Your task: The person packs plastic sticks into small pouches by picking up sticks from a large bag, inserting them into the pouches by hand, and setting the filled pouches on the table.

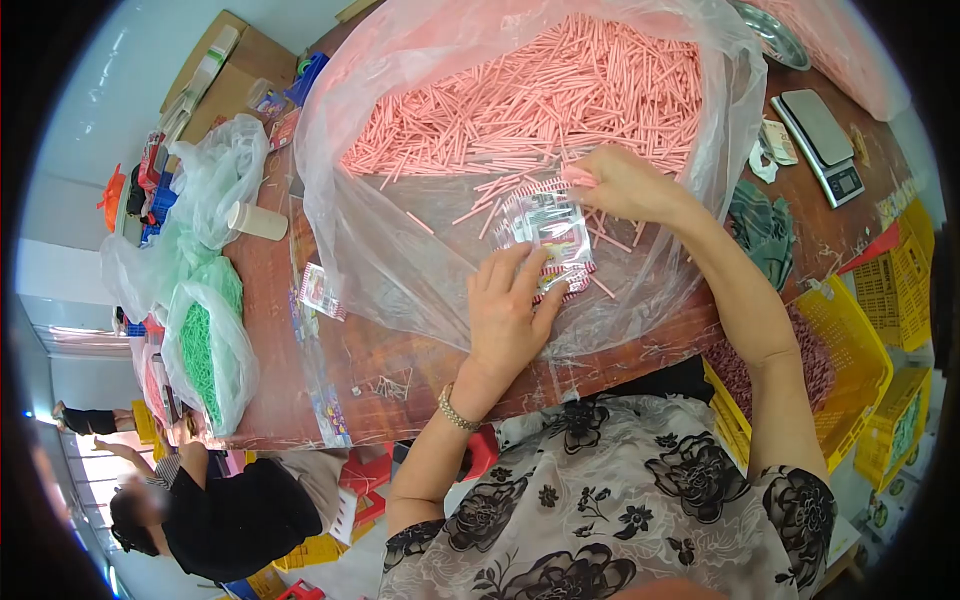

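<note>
A small printed plastic packet [560, 235] with red-striped edges lies on the clear plastic sheet of a big open bag [400, 250]. My left hand [505, 305] grips its near left side, thumb and fingers closed on it. At the packet's far end is my right hand [625, 185], its fingers curled round a few pink sticks [580, 176]; their exact number is hidden. Just beyond both hands spreads a large heap of thin pink sticks [540, 95] inside the bag. Several loose sticks lie around the packet.
Left on the table [265, 370] are another packet [322, 292], a white cup [258, 221] and a bag of green sticks [200, 360]. At right stand a digital scale [820, 130], a green cloth [762, 230] and a yellow crate [850, 350]. A co-worker [240, 510] sits lower left.
</note>
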`<state>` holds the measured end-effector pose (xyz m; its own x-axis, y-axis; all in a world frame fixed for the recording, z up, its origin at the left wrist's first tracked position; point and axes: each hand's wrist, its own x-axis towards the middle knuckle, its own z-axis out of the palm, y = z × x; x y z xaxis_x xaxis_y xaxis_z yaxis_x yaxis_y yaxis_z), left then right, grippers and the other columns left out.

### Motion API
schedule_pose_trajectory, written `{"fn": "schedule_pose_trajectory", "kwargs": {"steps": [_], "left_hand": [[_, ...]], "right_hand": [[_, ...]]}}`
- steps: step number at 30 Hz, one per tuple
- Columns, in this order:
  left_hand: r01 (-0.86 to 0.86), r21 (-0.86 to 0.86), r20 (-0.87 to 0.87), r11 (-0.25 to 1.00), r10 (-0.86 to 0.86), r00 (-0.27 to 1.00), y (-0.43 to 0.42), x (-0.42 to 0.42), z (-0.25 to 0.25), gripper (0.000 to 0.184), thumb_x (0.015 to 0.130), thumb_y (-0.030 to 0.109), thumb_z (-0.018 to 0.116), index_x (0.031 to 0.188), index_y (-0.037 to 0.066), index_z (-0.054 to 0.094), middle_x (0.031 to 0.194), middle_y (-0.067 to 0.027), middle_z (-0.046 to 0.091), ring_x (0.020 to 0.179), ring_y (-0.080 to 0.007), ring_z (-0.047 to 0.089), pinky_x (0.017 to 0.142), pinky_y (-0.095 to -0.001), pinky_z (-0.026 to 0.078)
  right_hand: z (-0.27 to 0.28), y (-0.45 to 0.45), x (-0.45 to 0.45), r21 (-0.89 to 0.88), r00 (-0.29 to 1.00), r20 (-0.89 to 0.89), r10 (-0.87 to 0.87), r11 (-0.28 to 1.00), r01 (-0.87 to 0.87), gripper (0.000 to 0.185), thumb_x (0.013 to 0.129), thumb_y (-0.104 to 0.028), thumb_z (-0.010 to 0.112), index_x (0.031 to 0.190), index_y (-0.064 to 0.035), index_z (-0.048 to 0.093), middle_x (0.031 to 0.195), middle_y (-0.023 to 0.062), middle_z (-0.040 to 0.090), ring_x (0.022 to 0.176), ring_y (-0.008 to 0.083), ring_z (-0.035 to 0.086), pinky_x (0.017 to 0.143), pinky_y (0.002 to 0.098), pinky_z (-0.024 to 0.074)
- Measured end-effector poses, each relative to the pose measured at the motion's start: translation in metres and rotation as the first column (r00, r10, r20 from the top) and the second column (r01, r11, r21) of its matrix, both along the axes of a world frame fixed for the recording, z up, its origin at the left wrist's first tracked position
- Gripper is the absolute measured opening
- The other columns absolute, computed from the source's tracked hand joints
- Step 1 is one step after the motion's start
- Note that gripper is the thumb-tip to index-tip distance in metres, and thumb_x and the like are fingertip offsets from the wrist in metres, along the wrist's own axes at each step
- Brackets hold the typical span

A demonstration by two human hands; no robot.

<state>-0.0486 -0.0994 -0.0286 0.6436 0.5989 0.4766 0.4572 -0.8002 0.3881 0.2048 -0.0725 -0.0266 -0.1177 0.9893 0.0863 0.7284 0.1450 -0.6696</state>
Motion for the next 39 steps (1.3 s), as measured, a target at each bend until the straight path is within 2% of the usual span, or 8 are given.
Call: {"fn": "schedule_pose_trajectory", "kwargs": {"steps": [8,11,14,23,26,29,32,39], "left_hand": [[-0.110,-0.021,0.212,0.994,0.112,0.971,0.029,0.012,0.026,0.029,0.083,0.015,0.077,0.106,0.001,0.066,0.095,-0.0102,0.067,0.094,-0.0238,0.062,0.082,-0.0387,0.049],[0.068,-0.630,0.516,0.773,0.352,0.781,0.019,0.036,0.030,0.022,0.087,0.009,0.074,0.104,-0.002,0.065,0.090,-0.0083,0.068,0.089,-0.0144,0.063,0.073,-0.0303,0.053],[0.288,-0.776,0.562,0.561,0.408,0.719,0.028,0.039,0.020,0.018,0.089,0.004,0.070,0.104,-0.004,0.064,0.088,-0.0064,0.068,0.078,-0.0076,0.062,0.064,-0.0224,0.053],[-0.067,-0.696,0.185,0.715,0.268,0.945,0.034,0.012,0.004,0.006,0.088,0.003,0.067,0.086,-0.001,0.070,0.078,-0.0055,0.067,0.061,-0.0076,0.056,0.050,-0.0268,0.042],[-0.073,-0.088,0.239,0.993,0.092,0.967,0.038,0.008,0.008,0.009,0.088,0.007,0.068,0.088,-0.002,0.071,0.066,-0.0049,0.059,0.063,-0.0075,0.053,0.056,-0.0264,0.042],[-0.086,-0.146,0.305,0.986,0.128,0.944,0.042,0.004,0.021,0.011,0.089,0.008,0.068,0.092,-0.002,0.071,0.065,-0.0021,0.058,0.066,-0.0080,0.054,0.061,-0.0266,0.044],[0.083,-0.676,0.250,0.732,0.121,0.961,0.048,0.002,0.031,0.012,0.091,0.008,0.067,0.093,-0.003,0.072,0.078,-0.0027,0.067,0.068,-0.0094,0.056,0.062,-0.0276,0.046],[0.337,-0.802,0.480,0.493,0.196,0.855,0.044,0.038,0.032,0.019,0.093,0.009,0.065,0.107,-0.005,0.068,0.083,-0.0028,0.069,0.069,-0.0061,0.058,0.057,-0.0215,0.044]], "right_hand": [[0.029,-0.006,0.023,-0.032,0.905,-0.424,0.033,0.998,-0.052,0.018,0.085,-0.015,0.065,0.075,-0.0009,0.060,0.061,-0.0022,0.048,0.059,0.0072,0.040,0.054,0.0295,0.0358],[0.034,-0.010,0.011,-0.025,0.838,-0.546,0.014,0.999,-0.033,0.021,0.085,-0.017,0.067,0.073,-0.0020,0.058,0.061,-0.0039,0.044,0.060,0.0067,0.038,0.054,0.0297,0.0346],[0.031,-0.008,0.006,0.005,0.829,-0.558,0.025,1.000,-0.027,0.023,0.085,-0.017,0.067,0.071,-0.0029,0.055,0.061,-0.0050,0.042,0.060,0.0064,0.037,0.054,0.0298,0.0336],[0.029,-0.009,0.008,-0.042,0.923,-0.366,0.121,0.988,-0.146,0.029,0.084,-0.019,0.066,0.068,-0.0029,0.048,0.060,0.0012,0.044,0.059,0.0117,0.042,0.056,0.0329,0.0371],[0.020,-0.005,0.013,-0.037,0.936,-0.324,0.136,0.987,-0.156,0.022,0.087,-0.019,0.068,0.080,0.0000,0.058,0.067,-0.0007,0.052,0.064,0.0082,0.046,0.059,0.0293,0.0411],[0.031,-0.009,0.005,0.039,0.875,-0.477,0.084,0.996,-0.075,0.018,0.085,-0.015,0.072,0.090,0.0011,0.065,0.073,-0.0024,0.057,0.069,0.0056,0.049,0.061,0.0264,0.0428],[0.039,-0.018,-0.009,0.110,0.825,-0.549,0.136,0.990,-0.091,0.017,0.081,-0.009,0.075,0.094,0.0001,0.069,0.076,-0.0033,0.057,0.071,0.0045,0.049,0.062,0.0245,0.0419],[0.028,-0.010,-0.005,0.108,0.830,-0.552,0.076,0.994,-0.019,0.023,0.074,-0.016,0.077,0.069,0.0001,0.061,0.053,-0.0012,0.046,0.053,0.0065,0.040,0.048,0.0292,0.0331]]}}
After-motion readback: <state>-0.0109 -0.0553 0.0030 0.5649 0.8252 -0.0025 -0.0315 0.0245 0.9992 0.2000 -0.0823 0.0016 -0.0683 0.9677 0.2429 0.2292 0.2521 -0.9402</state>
